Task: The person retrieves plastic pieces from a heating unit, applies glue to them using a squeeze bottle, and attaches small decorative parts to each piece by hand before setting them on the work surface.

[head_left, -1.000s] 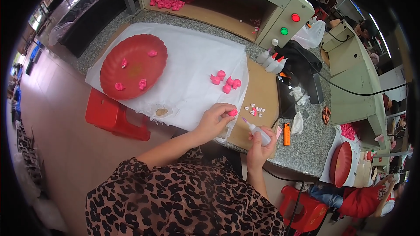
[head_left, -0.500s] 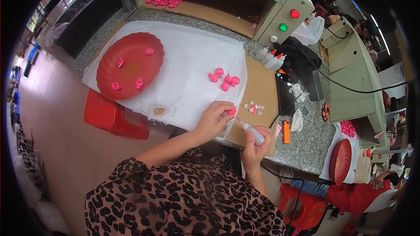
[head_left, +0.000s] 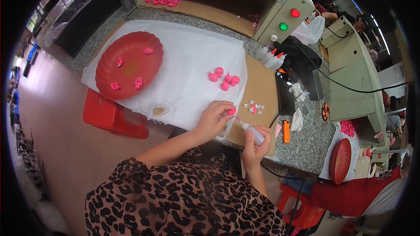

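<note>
My left hand pinches a small pink figurine piece above the near edge of the white sheet. In my right hand is a translucent squeeze bottle, tilted so its thin nozzle meets or nearly meets the pink piece. Whether the tip touches, I cannot tell. Just beyond my hands several small white and pink bits lie on brown cardboard. Several round pink pieces sit together farther up the sheet.
A scalloped red tray with several pink pieces stands at left, above a red stool. Behind is a pale green machine with pink parts inside. Capped bottles, a black box and an orange lighter lie right. A co-worker's red sleeve shows lower right.
My hands, the pink piece and the bottle stay almost in place. At lower right the co-worker in red has leaned nearer, toward the left.
</note>
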The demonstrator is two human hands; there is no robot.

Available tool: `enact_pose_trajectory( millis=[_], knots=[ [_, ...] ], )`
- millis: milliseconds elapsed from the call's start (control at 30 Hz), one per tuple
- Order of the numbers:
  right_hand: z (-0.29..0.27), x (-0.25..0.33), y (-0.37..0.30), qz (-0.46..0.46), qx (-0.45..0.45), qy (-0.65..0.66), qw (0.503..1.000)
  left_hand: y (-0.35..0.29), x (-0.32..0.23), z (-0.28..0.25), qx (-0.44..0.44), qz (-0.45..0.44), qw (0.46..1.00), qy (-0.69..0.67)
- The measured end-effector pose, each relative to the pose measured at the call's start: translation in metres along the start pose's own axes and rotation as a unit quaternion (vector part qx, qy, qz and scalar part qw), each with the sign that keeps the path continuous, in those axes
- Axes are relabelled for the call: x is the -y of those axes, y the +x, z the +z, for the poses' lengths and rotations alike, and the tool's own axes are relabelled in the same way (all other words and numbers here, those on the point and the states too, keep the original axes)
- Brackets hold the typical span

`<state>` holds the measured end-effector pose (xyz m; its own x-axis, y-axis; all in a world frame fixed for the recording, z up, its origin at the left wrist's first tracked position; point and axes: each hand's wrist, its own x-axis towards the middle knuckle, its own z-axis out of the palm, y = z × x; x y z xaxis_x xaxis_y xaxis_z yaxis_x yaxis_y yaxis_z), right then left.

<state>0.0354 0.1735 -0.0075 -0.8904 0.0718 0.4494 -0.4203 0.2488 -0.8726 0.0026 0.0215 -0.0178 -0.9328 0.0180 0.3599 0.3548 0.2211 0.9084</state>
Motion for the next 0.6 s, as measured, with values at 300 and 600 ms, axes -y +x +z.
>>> enact_pose_trajectory(
  millis=[300,600],
  knots=[
    [-0.0002,-0.0034,0.0019,-0.020,-0.001,-0.015,1.000,0.0002,-0.0011,0.0003,0.003,-0.004,1.000,-0.005],
    [-0.0001,-0.0017,0.0048,0.050,-0.020,0.071,0.996,-0.0002,0.0031,0.0007,0.003,0.012,1.000,0.001]
  ],
)
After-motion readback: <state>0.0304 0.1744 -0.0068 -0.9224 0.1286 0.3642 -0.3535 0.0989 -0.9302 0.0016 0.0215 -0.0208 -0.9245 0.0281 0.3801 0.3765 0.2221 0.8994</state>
